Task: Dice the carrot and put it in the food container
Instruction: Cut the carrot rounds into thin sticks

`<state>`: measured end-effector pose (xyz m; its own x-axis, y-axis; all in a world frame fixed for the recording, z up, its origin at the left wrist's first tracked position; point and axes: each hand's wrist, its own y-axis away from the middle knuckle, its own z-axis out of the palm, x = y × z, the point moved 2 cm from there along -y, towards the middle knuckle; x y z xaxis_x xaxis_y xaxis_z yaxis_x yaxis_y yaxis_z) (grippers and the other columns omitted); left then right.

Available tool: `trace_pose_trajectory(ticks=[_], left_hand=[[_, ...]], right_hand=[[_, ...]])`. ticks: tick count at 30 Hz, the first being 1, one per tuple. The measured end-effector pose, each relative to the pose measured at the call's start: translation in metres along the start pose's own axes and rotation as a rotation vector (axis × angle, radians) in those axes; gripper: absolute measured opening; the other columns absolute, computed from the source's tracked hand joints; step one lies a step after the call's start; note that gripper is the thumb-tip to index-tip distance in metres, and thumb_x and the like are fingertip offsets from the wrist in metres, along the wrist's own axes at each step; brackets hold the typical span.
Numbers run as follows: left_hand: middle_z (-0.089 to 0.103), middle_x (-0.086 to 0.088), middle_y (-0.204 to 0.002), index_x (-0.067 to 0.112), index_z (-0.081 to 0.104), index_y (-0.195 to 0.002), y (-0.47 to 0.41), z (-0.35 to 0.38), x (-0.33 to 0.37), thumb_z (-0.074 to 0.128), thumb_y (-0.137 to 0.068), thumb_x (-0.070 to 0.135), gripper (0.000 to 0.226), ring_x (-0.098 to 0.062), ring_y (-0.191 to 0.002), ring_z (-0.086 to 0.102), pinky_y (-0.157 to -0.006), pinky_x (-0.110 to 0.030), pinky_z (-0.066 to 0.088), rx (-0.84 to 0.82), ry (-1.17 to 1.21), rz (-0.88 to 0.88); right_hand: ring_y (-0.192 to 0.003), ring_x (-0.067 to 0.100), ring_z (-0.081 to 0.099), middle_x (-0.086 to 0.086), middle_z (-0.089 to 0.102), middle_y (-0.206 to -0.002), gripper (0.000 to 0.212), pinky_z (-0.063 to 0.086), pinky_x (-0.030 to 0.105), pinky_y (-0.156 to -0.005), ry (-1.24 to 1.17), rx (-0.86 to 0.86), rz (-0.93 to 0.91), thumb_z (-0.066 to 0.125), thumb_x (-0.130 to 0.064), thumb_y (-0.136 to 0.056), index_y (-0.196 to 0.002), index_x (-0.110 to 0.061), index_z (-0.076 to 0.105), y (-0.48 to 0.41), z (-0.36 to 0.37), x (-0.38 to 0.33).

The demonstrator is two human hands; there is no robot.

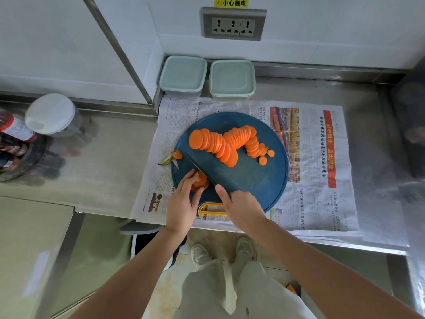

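Observation:
A long row of orange carrot slices (226, 142) lies across a round blue cutting board (250, 178). My left hand (184, 201) holds a short carrot piece (200, 179) at the board's near left. My right hand (243, 208) grips the knife handle, and the dark blade (197, 168) runs up-left right beside that piece. The carrot's cut-off stem end (174, 156) sits at the board's left edge. Two lidded pale-green food containers (184, 75) (232, 79) stand behind the board against the wall.
Newspaper (317, 157) covers the steel counter under the board. Jars and bottles (34, 127) crowd the left side of the counter. A wall socket (233, 25) sits above the containers. The counter's front edge runs just below the board's yellow handle (210, 209).

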<state>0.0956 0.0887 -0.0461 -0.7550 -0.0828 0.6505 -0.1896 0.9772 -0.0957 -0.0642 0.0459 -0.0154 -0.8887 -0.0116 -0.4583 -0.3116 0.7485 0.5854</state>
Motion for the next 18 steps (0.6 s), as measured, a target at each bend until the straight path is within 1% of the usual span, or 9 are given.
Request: trace_pose_trajectory(ticks=[2,4,5,7,9,10,11,14,18], left_hand=[[0.061,-0.007,-0.129,0.005,0.056,-0.124,0.002,0.001,0.0,0.052,-0.093,0.041,0.047,-0.024,-0.109,0.064,-0.084,-0.023,0.05,-0.044,0.052,-0.06],[0.064,-0.005,-0.124,0.007,0.053,-0.128,0.002,-0.001,0.0,0.054,-0.091,0.031,0.044,-0.022,-0.106,0.066,-0.084,-0.023,0.051,-0.041,0.074,-0.07],[0.066,-0.004,-0.122,0.007,0.054,-0.128,0.001,-0.002,0.002,0.057,-0.091,0.027,0.042,-0.021,-0.104,0.066,-0.083,-0.02,0.05,-0.032,0.08,-0.072],[0.068,-0.004,-0.114,0.005,0.056,-0.124,0.0,-0.004,0.007,0.061,-0.089,0.02,0.038,-0.016,-0.097,0.066,-0.08,-0.006,0.044,-0.01,0.067,-0.059],[0.07,-0.003,-0.106,0.003,0.058,-0.119,-0.001,-0.005,0.01,0.062,-0.088,0.018,0.034,-0.015,-0.098,0.061,-0.077,0.004,0.037,-0.001,0.072,-0.054],[0.071,-0.003,-0.103,0.003,0.059,-0.117,-0.001,-0.005,0.011,0.062,-0.088,0.018,0.033,-0.016,-0.097,0.061,-0.076,0.003,0.038,0.0,0.065,-0.053],[0.071,-0.003,-0.101,0.004,0.059,-0.117,-0.001,-0.006,0.011,0.063,-0.088,0.018,0.032,-0.018,-0.092,0.065,-0.075,-0.002,0.041,0.005,0.053,-0.059],[0.072,-0.004,-0.1,0.005,0.06,-0.117,0.0,-0.005,0.011,0.065,-0.087,0.016,0.033,-0.026,-0.088,0.07,-0.074,-0.02,0.047,0.015,0.006,-0.061],[0.072,-0.004,-0.098,0.005,0.06,-0.118,-0.001,-0.007,0.015,0.067,-0.086,0.013,0.034,-0.027,-0.087,0.07,-0.074,-0.023,0.047,0.007,-0.002,-0.066]], right_hand=[[-0.066,0.021,0.053,0.004,0.05,-0.066,0.068,0.045,0.033,-0.062,0.017,0.037,-0.005,0.014,-0.065,-0.093,-0.068,-0.013,0.049,0.004,0.002,0.002],[-0.069,0.023,0.055,0.005,0.052,-0.068,0.068,0.046,0.032,-0.061,0.052,0.065,-0.008,0.014,-0.065,-0.092,-0.069,-0.013,0.05,0.009,0.002,0.002],[-0.07,0.024,0.054,0.005,0.052,-0.069,0.067,0.045,0.031,-0.061,0.071,0.08,-0.018,0.015,-0.064,-0.093,-0.07,-0.013,0.05,0.012,0.001,0.002],[-0.069,0.024,0.053,0.005,0.052,-0.069,0.066,0.046,0.031,-0.061,0.095,0.102,-0.041,0.015,-0.063,-0.094,-0.072,-0.012,0.05,0.015,0.0,0.002],[-0.068,0.023,0.056,0.004,0.053,-0.069,0.068,0.049,0.032,-0.063,0.089,0.103,-0.059,0.013,-0.065,-0.091,-0.071,-0.013,0.051,0.018,0.001,0.002],[-0.068,0.022,0.057,0.004,0.054,-0.069,0.07,0.051,0.032,-0.063,0.087,0.097,-0.062,0.011,-0.066,-0.089,-0.071,-0.013,0.052,0.019,0.002,0.002],[-0.069,0.022,0.058,0.003,0.054,-0.068,0.071,0.052,0.032,-0.063,0.088,0.095,-0.064,0.008,-0.067,-0.087,-0.071,-0.014,0.052,0.02,0.003,0.001],[-0.069,0.02,0.058,0.003,0.055,-0.07,0.072,0.052,0.031,-0.064,0.091,0.095,-0.064,0.004,-0.068,-0.083,-0.072,-0.015,0.051,0.024,0.003,0.002],[-0.069,0.018,0.056,0.002,0.053,-0.069,0.067,0.05,0.029,-0.064,0.091,0.101,-0.076,0.004,-0.067,-0.083,-0.068,-0.017,0.046,0.028,0.003,0.002]])
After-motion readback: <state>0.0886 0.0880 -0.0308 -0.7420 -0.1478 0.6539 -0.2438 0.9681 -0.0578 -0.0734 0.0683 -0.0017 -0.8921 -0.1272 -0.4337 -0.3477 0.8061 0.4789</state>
